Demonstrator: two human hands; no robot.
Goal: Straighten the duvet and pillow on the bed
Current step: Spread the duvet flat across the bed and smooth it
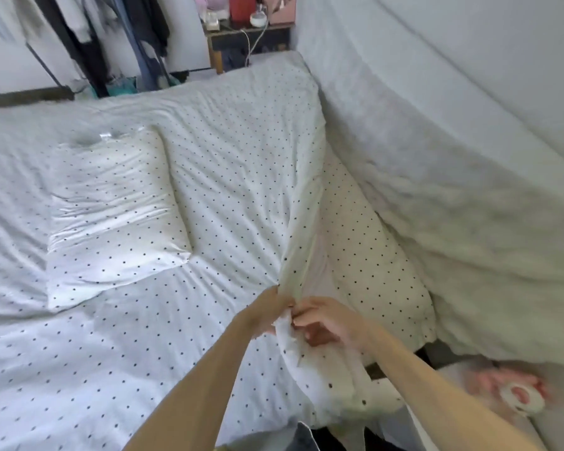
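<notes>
Here, left hand [267,312] and right hand [326,323] both pinch the dotted duvet [235,177] edge; no legible writing.

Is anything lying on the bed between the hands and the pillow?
Nothing visible does. Both the left hand and right hand grip the duvet edge; only smooth duvet lies between them and the pillow.

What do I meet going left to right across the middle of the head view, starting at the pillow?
Pillow → raised duvet edge, pulled up in the grip of both hands → second polka-dot pillow lying beside it → grey blanket along the wall.
</notes>
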